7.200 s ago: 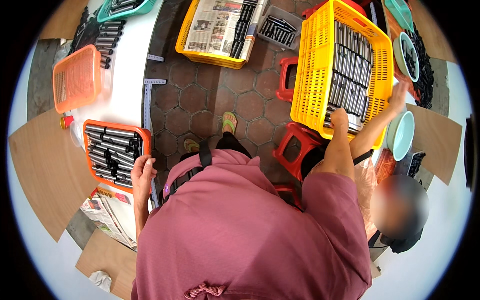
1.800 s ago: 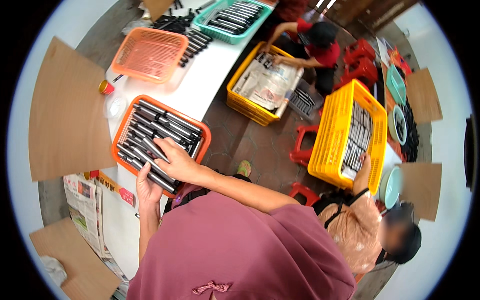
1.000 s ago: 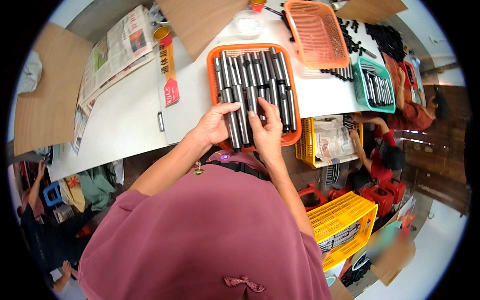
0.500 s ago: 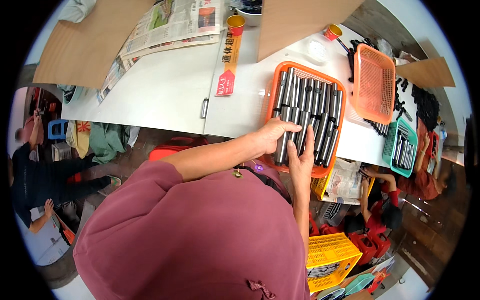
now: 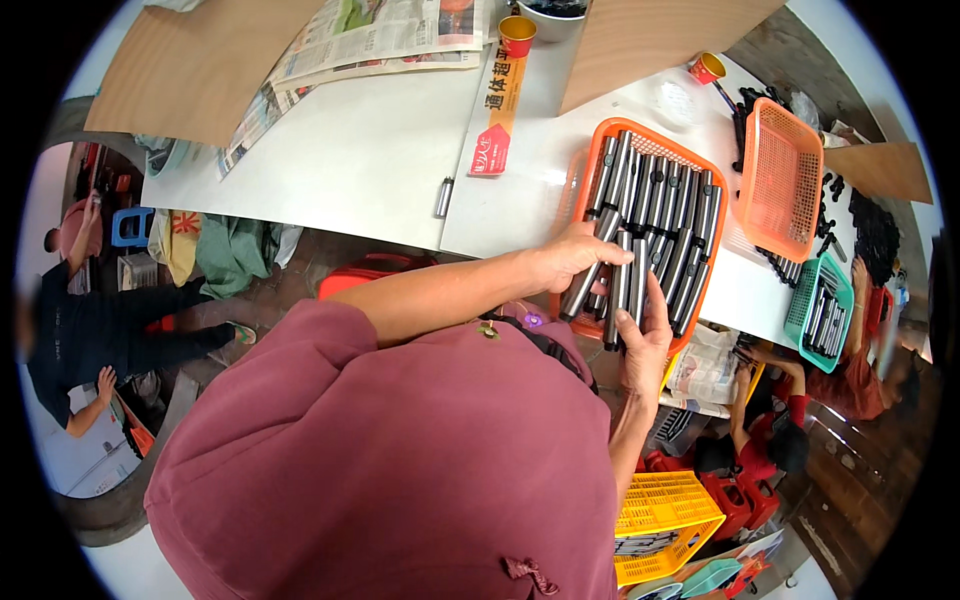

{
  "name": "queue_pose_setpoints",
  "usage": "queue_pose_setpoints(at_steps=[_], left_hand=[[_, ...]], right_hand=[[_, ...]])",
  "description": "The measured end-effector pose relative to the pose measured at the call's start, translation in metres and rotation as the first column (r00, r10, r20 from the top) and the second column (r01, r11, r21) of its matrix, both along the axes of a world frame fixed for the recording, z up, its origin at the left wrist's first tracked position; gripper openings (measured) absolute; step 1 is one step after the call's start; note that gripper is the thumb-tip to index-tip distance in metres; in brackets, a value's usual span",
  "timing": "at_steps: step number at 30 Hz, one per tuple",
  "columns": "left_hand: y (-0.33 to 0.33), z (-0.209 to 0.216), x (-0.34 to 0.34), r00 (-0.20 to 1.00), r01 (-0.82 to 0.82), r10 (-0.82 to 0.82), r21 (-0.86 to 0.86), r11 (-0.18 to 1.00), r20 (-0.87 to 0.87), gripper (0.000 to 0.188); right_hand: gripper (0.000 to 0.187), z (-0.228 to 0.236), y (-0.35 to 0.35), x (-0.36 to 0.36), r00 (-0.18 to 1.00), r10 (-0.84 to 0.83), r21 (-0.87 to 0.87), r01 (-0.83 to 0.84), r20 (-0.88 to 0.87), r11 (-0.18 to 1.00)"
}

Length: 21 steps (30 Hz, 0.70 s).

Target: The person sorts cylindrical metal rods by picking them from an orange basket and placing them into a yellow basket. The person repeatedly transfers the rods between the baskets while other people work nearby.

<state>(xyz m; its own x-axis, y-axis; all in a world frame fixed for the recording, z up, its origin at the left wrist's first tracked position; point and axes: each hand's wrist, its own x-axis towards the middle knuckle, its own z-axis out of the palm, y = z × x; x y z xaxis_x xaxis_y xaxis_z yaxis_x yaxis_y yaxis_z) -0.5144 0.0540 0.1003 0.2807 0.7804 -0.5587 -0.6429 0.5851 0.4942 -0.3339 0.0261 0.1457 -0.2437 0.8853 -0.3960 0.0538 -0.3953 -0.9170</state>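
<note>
An orange plastic basket [image 5: 722,185] holds rows of silver tubes with black ends [image 5: 672,195]. At its near left side my left hand [image 5: 575,258] is closed, thumb and fingers around one silver-and-black tube [image 5: 597,262], which is tilted. Beside it my right hand [image 5: 645,345] pinches two more silver-and-black tubes [image 5: 618,300] between thumb and fingers, over the basket's near edge. The fingers beneath the tubes are partly hidden.
A single small metal tube [image 5: 444,198] lies on the white table [image 5: 340,170]. Beyond are newspapers [image 5: 390,45], a paper cup [image 5: 517,38] and cardboard. To the right stand another orange basket [image 5: 785,180] and a green basket [image 5: 850,300]. Co-workers sit at the right.
The view has shifted, so the table sits farther right. My hands have drawn a few tubes up toward the basket's near edge; the left one's tube now leans, and my right hand has turned.
</note>
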Motion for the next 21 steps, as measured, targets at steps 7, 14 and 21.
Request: queue_pose_setpoints(at_steps=[7, 14, 21], left_hand=[[-0.007, 0.002, -0.023, 0.955, 0.283, -0.265, 0.153, 0.947, -0.131, 0.064], [-0.014, 0.007, -0.025, 0.922, 0.371, -0.34, 0.165, 0.914, -0.187, 0.048], [-0.008, -0.007, -0.028, 0.999, -0.008, 0.009, -0.045, 0.999, 0.042, 0.023]], right_hand=[[0.072, 0.012, 0.003, 0.02, 0.982, 0.165, -0.155, -0.178, -0.091, 0.972], [0.07, 0.009, 0.011, 0.022, 0.94, 0.331, -0.189, -0.342, -0.087, 0.921], [0.078, 0.007, 0.017, 0.028, 0.934, 0.04, -0.123, -0.089, -0.355, 0.988]])
